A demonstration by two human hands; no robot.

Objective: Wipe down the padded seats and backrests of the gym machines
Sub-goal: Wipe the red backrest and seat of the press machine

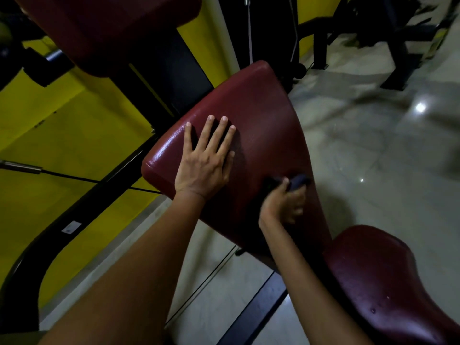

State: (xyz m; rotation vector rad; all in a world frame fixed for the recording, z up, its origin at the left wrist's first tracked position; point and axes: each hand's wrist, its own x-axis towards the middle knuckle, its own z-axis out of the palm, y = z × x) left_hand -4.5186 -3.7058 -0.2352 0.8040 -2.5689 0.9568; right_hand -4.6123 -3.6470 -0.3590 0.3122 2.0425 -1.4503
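**Hands on the maroon backrest**

Writing shows only on a small white sticker (71,227) on the black frame (82,210) at the near left, too small to read. The backrest (261,115) is glossy maroon vinyl, tilted, in the middle of the scene. The left hand (205,161) lies flat on it, fingers straight and spread. The right hand (283,202) curls round a dark cloth (298,181), pressed against the backrest's right edge. The maroon seat (383,277) sits near right, over pale floor (373,145).
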